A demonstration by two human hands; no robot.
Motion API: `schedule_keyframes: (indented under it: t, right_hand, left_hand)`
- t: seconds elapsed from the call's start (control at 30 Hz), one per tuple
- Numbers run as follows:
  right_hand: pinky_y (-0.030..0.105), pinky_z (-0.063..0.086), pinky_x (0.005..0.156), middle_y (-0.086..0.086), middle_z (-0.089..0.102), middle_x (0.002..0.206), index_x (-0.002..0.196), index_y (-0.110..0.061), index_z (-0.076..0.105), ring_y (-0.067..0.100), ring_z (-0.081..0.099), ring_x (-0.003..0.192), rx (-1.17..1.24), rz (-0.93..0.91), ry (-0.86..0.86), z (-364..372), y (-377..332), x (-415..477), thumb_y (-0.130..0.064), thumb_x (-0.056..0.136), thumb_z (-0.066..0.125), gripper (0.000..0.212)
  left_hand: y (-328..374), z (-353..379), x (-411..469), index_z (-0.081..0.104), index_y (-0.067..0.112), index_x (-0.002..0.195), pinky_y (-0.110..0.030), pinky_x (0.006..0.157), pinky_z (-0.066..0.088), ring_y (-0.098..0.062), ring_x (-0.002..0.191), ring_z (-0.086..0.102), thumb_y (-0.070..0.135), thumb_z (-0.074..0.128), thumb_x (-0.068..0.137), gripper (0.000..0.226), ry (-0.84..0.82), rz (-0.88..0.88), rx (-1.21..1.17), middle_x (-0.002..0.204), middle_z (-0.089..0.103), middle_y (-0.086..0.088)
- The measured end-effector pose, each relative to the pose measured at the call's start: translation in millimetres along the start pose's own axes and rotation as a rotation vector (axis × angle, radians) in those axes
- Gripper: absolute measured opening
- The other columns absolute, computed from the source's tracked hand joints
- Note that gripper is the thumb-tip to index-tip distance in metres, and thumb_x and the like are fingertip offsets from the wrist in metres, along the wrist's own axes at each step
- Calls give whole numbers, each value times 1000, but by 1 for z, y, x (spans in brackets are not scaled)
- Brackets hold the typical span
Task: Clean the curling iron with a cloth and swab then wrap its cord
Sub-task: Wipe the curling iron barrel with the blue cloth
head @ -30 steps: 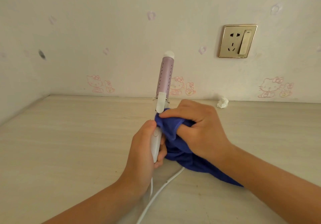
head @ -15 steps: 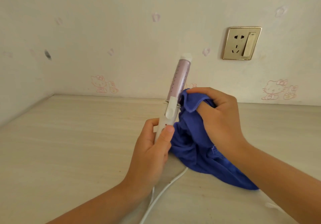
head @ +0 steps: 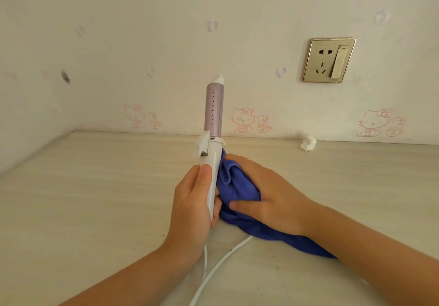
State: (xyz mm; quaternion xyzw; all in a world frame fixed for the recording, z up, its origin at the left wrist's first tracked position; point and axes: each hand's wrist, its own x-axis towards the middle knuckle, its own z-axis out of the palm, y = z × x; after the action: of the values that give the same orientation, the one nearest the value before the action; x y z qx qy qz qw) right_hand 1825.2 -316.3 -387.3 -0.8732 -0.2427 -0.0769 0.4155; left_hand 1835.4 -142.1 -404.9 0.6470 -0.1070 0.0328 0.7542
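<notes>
Curling iron (head: 213, 125) stood upright in the middle of the view, held off the surface (head: 95, 198) by the left hand (head: 192, 201), whose fingers were curled round the white handle with the thumb laid up its front. Its lilac barrel, dotted with a row of small holes and capped in white, pointed straight up in front of the wall (head: 142, 32), and the white clamp lever jutted out to the left just above the thumb. The right hand (head: 268, 194) gripped a bunched blue cloth (head: 240, 187), fingers curled over its top and thumb lying across its lower folds, and pressed it against the right side of the handle, touching the left hand's fingertips. The rest of the cloth trailed away beneath the right forearm onto the pale wood-grain surface. A white cord (head: 223, 260) ran from below the left hand and from under the cloth's edge toward the bottom of the view. Farther back, a crumpled white tissue (head: 308, 143) lay on the surface near the wall. Above it a gold-framed socket (head: 329, 59) with a switch was set into the wall, and pink cartoon cat stickers (head: 244, 120) ran along its base.
</notes>
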Motion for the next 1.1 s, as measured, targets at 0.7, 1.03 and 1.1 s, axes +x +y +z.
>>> schedule_keyframes:
  t: [0.7, 1.03, 1.1]
  right_hand:
    - [14, 45, 89, -8, 58, 119, 125, -32, 65, 8, 60, 109, 65, -125, 575, -3, -40, 7, -14, 88, 73, 41]
    - [21, 46, 91, -6, 60, 116, 126, -25, 70, 12, 61, 109, 9, -241, 398, 18, -45, -3, -12, 86, 76, 43]
    - [17, 45, 88, -5, 61, 113, 119, -29, 68, 12, 62, 106, 47, -179, 545, 1, -42, 4, -12, 85, 75, 40]
  left_hand:
    - [22, 7, -1, 59, 11, 73, -24, 37, 28, -14, 44, 39, 40, 45, 92, 37, -41, -130, -69, 56, 43, -7]
    - [34, 6, -5, 78, 22, 70, -20, 44, 48, -11, 53, 66, 29, 50, 101, 43, -90, -59, -237, 63, 69, 1]
    - [27, 7, -10, 60, 6, 68, -21, 37, 32, -14, 40, 43, 31, 41, 103, 47, -78, -75, -115, 50, 48, -6]
